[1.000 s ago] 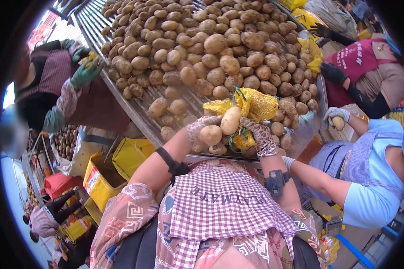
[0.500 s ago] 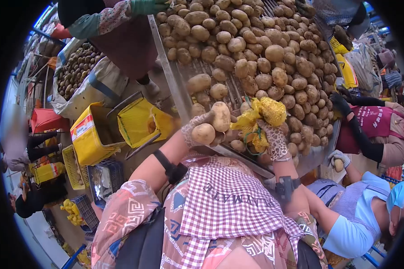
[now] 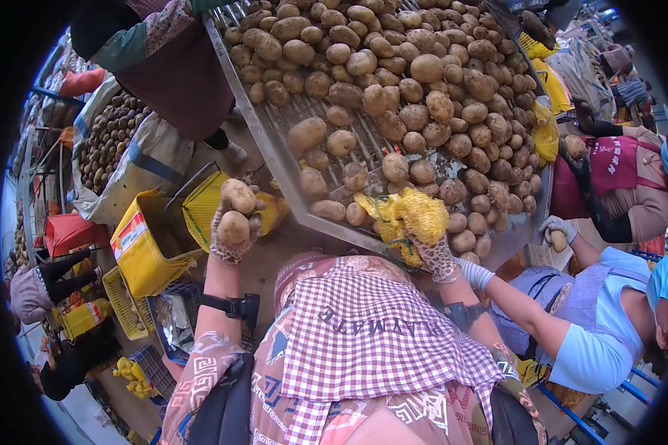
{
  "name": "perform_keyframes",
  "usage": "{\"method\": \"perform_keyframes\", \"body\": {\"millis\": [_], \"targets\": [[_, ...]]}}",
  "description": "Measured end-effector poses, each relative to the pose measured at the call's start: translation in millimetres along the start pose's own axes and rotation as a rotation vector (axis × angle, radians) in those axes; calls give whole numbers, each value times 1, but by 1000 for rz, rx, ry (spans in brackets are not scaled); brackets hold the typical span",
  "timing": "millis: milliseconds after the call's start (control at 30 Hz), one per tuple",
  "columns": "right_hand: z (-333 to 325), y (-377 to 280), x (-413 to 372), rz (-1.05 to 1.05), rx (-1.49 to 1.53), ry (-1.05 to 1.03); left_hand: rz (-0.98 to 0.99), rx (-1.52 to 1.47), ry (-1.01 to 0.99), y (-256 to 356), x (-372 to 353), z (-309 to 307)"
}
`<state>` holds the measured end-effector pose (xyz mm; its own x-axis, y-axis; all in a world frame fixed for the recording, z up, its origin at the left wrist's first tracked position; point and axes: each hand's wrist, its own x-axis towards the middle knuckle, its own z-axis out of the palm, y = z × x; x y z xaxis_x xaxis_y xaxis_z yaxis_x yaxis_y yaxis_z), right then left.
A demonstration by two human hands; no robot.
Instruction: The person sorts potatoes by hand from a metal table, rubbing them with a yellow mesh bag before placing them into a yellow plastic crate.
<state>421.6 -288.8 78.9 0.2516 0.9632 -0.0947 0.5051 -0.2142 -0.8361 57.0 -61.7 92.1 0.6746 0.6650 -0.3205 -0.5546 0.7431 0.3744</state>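
Observation:
My left hand (image 3: 226,248), in a spotted glove, is closed around potatoes (image 3: 234,228), two of them plainly visible. It is held out to the left, off the table's corner and close to a yellow mesh sack (image 3: 205,206) propped open on a frame. My right hand (image 3: 439,259), in a matching glove, grips a small yellow net bag (image 3: 424,213) with round lumps inside and a green cord. That bag overlaps the front edge of the metal sorting table (image 3: 340,233). Many loose potatoes (image 3: 427,68) cover the slatted tabletop beyond.
A yellow bin (image 3: 142,248) stands left of the mesh sack, with a large white sack of potatoes (image 3: 115,141) behind it. Co-workers stand around the table: one at the far left, one in a maroon apron (image 3: 612,167), and one in light blue (image 3: 597,326) close on my right.
My left hand has swung left with its potatoes, from above the table's edge to beside the mesh sack. My right hand still holds the net bag near the edge.

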Motion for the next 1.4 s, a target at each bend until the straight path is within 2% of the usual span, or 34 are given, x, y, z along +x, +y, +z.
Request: {"method": "perform_keyframes", "body": {"millis": [33,67,100,133,167,200,233,300,367,433,467,533,600,667,733,767,833,867,933,967,1000,1033,1067,1133,1167,1200,1233,1267,1300,1333,1367,1400], "targets": [[-1,15,-14,215,75,150,-3,2,-3,17,-3,-36],[-3,29,-24,482,409,331,-80,13,159,34,-5,-78],[-8,32,-32,586,596,447,-160,28,320,47,-3,-113],[-16,32,-40,625,722,530,-169,41,315,54,0,-138],[-25,32,-48,643,828,603,-170,101,457,60,5,-162],[-35,31,-53,644,894,656,-168,163,601,64,9,-172],[-44,29,-59,635,946,699,-177,177,597,62,14,-163],[-59,22,-69,603,994,779,-49,244,1062,52,24,-134],[-68,17,-79,566,1019,848,-49,281,1010,55,32,-143],[-75,14,-89,534,1037,903,30,1045,1282,51,49,-123],[-75,13,-95,518,1039,930,37,1060,1278,47,56,-109],[-74,5,-103,479,1024,993,648,1530,842,31,69,-49],[-71,-4,-108,448,1013,1031,803,1555,446,8,90,7],[-67,-7,-112,469,1040,1092,929,2078,122,0,115,43],[-62,-5,-114,460,1033,1128,676,2256,135,-18,137,83],[-60,-5,-115,455,1018,1146,682,2264,127,-26,151,85],[-53,-6,-114,440,973,1195,312,2367,240,-38,176,81],[-49,-7,-112,434,946,1219,319,2379,227,-36,183,81],[-40,-10,-109,425,876,1267,191,2317,179,-29,195,85],[-38,-10,-108,421,848,1277,202,2326,170,-28,211,65],[-34,-11,-105,415,841,1287,-21,1519,24,-27,236,31],[-32,-10,-104,413,852,1303,-217,700,-93,-26,239,39],[-32,-5,-106,464,958,1204,-220,708,-94,-26,228,40],[-34,23,-102,509,1057,1014,-323,119,-56,-38,155,125],[-37,12,-88,498,974,926,-325,116,-61,-44,148,131],[-43,1,-73,490,887,842,-406,23,-182,-51,143,136],[-39,49,-61,383,575,807,-487,-75,-303,-59,140,138],[-36,96,-51,278,264,756,-495,-85,-310,-66,140,137],[-55,6,-34,222,69,732,-525,-135,-356,-74,140,135],[-64,-33,-21,181,144,672,-555,-182,-402,-81,140,135],[-68,-19,-8,10,-78,527,-563,-187,-410,-88,134,143],[-81,-41,10,-59,149,318,-570,-187,-410,-95,124,157]]}}
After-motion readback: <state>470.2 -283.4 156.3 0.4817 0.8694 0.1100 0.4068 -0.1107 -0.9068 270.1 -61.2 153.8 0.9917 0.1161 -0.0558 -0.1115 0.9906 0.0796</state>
